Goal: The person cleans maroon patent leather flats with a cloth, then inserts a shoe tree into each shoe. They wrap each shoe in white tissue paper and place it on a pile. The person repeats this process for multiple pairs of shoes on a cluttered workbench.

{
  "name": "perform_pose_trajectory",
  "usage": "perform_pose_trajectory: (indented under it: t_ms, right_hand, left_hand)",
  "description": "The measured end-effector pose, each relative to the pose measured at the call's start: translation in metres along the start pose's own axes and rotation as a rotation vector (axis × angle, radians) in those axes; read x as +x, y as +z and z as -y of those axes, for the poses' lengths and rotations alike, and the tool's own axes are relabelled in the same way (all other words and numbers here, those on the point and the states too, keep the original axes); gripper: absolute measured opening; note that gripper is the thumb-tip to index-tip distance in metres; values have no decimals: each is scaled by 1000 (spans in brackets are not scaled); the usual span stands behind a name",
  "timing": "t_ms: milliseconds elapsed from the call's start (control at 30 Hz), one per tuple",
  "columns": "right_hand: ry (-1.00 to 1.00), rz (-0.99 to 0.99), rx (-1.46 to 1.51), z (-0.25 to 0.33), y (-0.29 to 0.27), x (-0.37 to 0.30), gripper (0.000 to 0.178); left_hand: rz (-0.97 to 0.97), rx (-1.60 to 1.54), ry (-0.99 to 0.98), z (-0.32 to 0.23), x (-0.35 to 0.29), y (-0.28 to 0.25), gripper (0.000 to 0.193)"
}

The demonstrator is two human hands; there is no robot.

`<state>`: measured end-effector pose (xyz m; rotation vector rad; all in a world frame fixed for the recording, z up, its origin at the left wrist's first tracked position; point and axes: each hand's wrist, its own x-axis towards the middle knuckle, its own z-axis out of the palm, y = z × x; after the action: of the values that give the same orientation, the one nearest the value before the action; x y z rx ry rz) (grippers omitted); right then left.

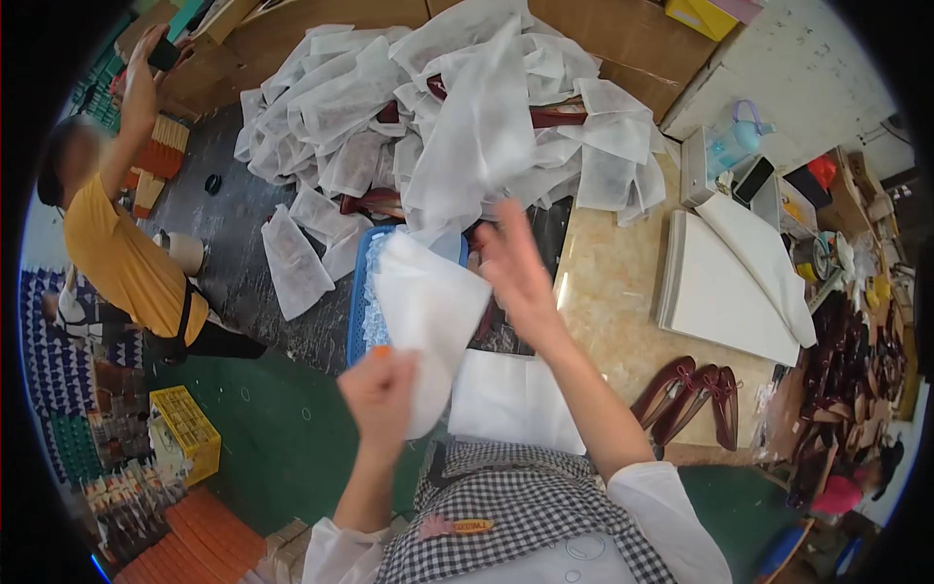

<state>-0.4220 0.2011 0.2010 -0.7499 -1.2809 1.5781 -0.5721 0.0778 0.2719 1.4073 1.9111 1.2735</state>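
1. Bag (428,292), white and limp, is in the left hand (381,389), spreading up and to the right of it, across the view of the blue basket (357,302).
2. The left hand is curled closed, gripping the bag's edge; an orange patch shows at its fingers.
3. The right hand (520,282) is blurred, its fingers loosely extended and gripping nothing visible. It is just beside the bag's right corner; whether its fingertips touch the pile (331,107) is unclear.
4. The pile, at the far side of the table (608,273), is many white bags, with dark-red shoes showing between them.
5. Clear packets lie in the basket.
6. Flat white sheets (516,394) lie nearest the apron (486,501).
7. Right of them are bow-trimmed shoes (671,399), and beyond these a white stack (725,292).
8. A co-worker (117,253) in yellow stands at left, arm raised.
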Motion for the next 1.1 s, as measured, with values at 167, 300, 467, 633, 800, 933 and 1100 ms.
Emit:
perform_pose_trajectory:
  t_ms: [167,300,467,633,800,933,1100]
  right_hand:
    - [362,219,-176,3,11,-81,17]
    - [442,-165,-364,-21,-98,-169,20]
    - [518,-849,-1362,-71,-177,-310,56]
    - [629,-911,-277,-31,-170,-293,69]
    - [541,246,-694,90,-128,-274,62]
    - [872,299,-238,55,-77,-192,59]
    - [-146,200,-583,4,23,-13,61]
  left_hand:
    - [159,-135,-219,13,-21,34,23]
    - [140,-242,-288,33,-28,43,26]
    - [335,-96,-99,16,-38,72,18]
    - [419,138,126,28,-34,112,17]
    - [398,316,307,55,-42,113,17]
    - [516,30,174,-5,-94,83,10]
    - [3,-85,-202,3,-74,-8,6]
